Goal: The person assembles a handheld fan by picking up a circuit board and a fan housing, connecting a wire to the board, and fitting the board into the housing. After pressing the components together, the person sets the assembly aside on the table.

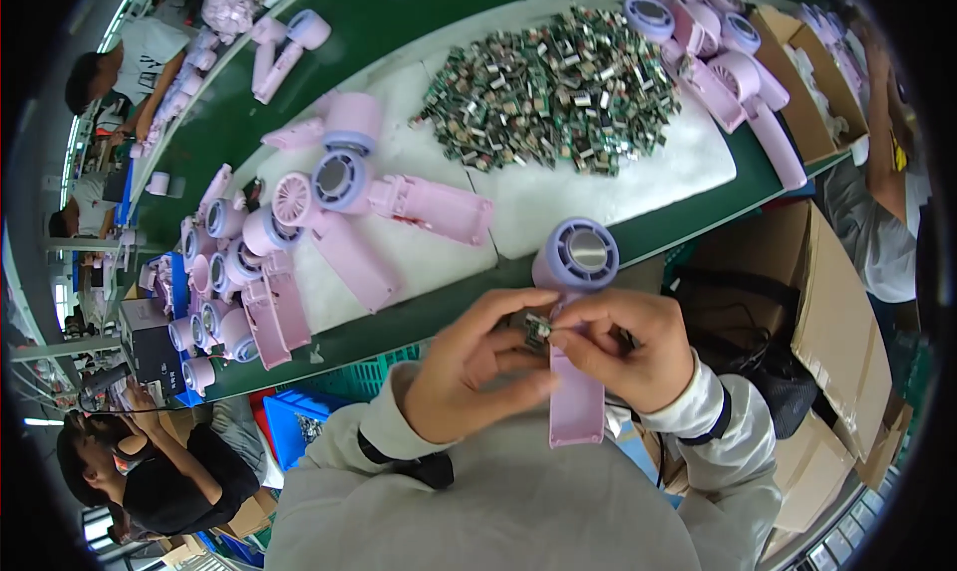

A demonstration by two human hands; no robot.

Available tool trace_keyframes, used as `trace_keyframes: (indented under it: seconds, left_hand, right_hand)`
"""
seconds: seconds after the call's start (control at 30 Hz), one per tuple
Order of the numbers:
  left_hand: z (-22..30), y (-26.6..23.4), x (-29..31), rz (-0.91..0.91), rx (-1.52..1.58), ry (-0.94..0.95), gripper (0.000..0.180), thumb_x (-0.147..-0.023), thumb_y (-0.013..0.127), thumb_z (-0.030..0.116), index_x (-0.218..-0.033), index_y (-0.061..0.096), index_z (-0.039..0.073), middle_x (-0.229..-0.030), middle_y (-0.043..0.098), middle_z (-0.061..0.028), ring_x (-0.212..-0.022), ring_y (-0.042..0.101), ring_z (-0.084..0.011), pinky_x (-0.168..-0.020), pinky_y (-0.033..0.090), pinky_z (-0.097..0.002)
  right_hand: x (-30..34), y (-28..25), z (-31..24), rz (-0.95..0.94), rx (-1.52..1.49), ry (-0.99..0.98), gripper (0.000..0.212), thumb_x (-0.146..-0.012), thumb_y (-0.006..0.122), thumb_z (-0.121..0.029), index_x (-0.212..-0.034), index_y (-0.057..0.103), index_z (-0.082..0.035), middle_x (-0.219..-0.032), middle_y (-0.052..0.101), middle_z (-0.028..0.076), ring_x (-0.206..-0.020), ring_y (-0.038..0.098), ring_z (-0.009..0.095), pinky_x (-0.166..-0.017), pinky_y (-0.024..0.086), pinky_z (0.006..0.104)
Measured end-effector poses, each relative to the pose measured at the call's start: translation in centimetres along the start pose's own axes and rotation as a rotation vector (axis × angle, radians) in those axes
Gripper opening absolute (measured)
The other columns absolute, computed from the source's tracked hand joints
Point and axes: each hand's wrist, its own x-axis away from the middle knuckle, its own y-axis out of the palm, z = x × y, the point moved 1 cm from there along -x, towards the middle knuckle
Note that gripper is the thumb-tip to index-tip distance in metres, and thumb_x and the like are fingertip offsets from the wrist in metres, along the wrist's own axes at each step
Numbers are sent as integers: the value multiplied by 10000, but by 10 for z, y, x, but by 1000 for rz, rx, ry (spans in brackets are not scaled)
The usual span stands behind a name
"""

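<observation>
A pink handheld fan [577, 408] with a lavender round head [582, 252] is in front of me, its long open handle toward my body. A small green circuit board [538, 331] is between my hands, over the upper part of the handle. My right hand [638, 350] is closed, thumb and forefinger pinching at the board's right edge; its other fingers are curled and partly hidden. My left hand [480, 370] is on the other side of the board, fingers apart, with one fingertip near the fan's neck. I see no object in its palm.
A large heap of circuit boards [553, 92] covers part of a white foam sheet [698, 157] on the green table [389, 329]. More pink fans [344, 179] lie left and far right. Cardboard boxes [842, 322] stand at right, a blue bin [289, 421] below left. Other people sit nearby.
</observation>
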Motion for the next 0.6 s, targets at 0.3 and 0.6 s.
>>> trace_keyframes:
  seconds: [0.3,0.6]
  left_hand:
    - [124,-13,23,-271,-215,-162,494,-887,691,-18,-1353,528,-12,-1312,560,-80,-1158,587,-152,-958,487,-300]
    - [295,-98,-137,77,-754,-80,427,-938,647,161,-1310,558,-28,-1119,676,-156,-933,719,-246,-848,610,-371]
  right_hand:
    - [24,-14,-49,226,-21,-221,102,-913,722,-49,-1000,733,3,-758,681,73,-546,501,77,-542,402,224]
    - [27,-14,-63,111,155,-60,152,-971,697,-136,-977,729,12,-832,723,109,-619,647,155,-570,492,275]
